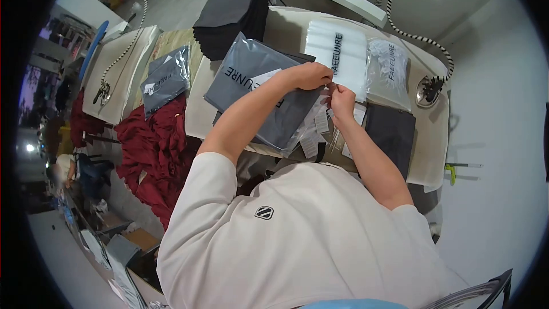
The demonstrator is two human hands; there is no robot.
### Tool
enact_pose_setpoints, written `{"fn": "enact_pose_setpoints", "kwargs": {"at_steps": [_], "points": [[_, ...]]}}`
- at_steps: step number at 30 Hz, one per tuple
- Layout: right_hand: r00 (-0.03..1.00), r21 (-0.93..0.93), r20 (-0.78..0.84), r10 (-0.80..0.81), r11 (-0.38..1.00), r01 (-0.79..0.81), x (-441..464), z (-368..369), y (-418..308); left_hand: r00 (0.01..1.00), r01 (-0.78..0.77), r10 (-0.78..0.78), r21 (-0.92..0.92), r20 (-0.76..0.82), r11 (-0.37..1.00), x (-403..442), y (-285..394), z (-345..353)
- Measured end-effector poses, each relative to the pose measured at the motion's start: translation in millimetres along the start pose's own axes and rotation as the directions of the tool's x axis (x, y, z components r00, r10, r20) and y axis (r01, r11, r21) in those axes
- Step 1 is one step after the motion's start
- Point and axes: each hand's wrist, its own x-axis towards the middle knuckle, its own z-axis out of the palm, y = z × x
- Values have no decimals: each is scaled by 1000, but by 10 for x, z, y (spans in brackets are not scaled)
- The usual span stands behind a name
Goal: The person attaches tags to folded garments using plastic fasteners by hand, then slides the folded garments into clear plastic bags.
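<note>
A clear plastic bag with dark folded fabric inside (229, 83) lies on the padded table, its open edge turned to the right. My left hand (313, 75) reaches across it and pinches at the upper right corner of that edge. Close beside it, my right hand (342, 102) is closed at the same spot, the fingertips of both hands almost touching. What exactly the fingers hold is too small to tell. White printed tags (312, 141) lie under the clear edge. Just beyond my hands is a stack of white printed bags (345, 51).
Dark folded cloths (234, 8) are stacked at the back. On the right are a bag of small white items (389, 68), dark fabric (390, 134) and an iron (428, 91). Red fabric (154, 154) and another packed bag (166, 80) are on the left. A person sits far left.
</note>
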Motion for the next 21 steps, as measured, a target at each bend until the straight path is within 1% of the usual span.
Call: {"fn": "enact_pose_setpoints", "kwargs": {"at_steps": [1, 2, 5, 6, 7, 9, 10, 11, 13, 15, 17, 18, 19, 20, 21], "points": [[1000, -3, 3, 0, 1000, 0, -37, 3, -33, 998, -53, 52, -37, -25, 998, 2, -22, 27], [1000, -6, 7, 1, 1000, -1, -86, 8, -54, 998, -58, 57, -44, -10, 997, 15, -50, 49], [999, 7, 10, 51, 999, -51, -181, 13, -14, 989, -120, 111, -94, -98, 988, 54, -99, 19], [998, 8, 17, 66, 998, -66, -201, 26, -24, 989, -124, 116, -98, -90, 987, 88, -101, -10], [997, 10, 9, 70, 997, -70, -259, 40, -8, 983, -126, 114, -79, -142, 989, 121, -100, -33], [987, -134, 79, 142, 982, -131, -526, 80, 58, 962, -119, 105, -43, -251, 992, 163, -113, -54], [974, -178, 96, 205, 966, -186, -699, 96, 123, 963, -114, 98, -48, -253, 992, 203, -151, -52], [956, -227, 116, 269, 944, -238, -892, 103, 189, 958, -67, 58, -20, -281, 998, 267, -183, -54], [898, -329, 247, 366, 903, -277, -1181, 38, 278, 935, 59, -41, 41, -352, 997, 316, -251, -76], [868, -237, 277, 413, 905, -354, -1144, -14, 306, 914, 185, -149, 62, -377, 981, 248, -155, -58], [824, -231, 350, 446, 893, -386, -1120, -55, 186, 797, 156, -84, 69, -598, 985, 10, 74, -26], [824, -218, 354, 443, 896, -388, -1144, -46, 151, 667, 101, -38, 40, -744, 994, -197, 264, -7], [826, -205, 354, 439, 898, -390, -1149, -32, 120, 509, 33, 15, 37, -861, 999, -400, 480, 26], [802, -237, 398, 444, 895, -378, -1139, -20, 95, 455, 56, -88, -70, -886, 996, -720, 690, 76], [803, -207, 403, 439, 899, -387, -1131, -25, 80, 400, 58, -187, -178, -897, 982, -1100, 918, 162]]}}
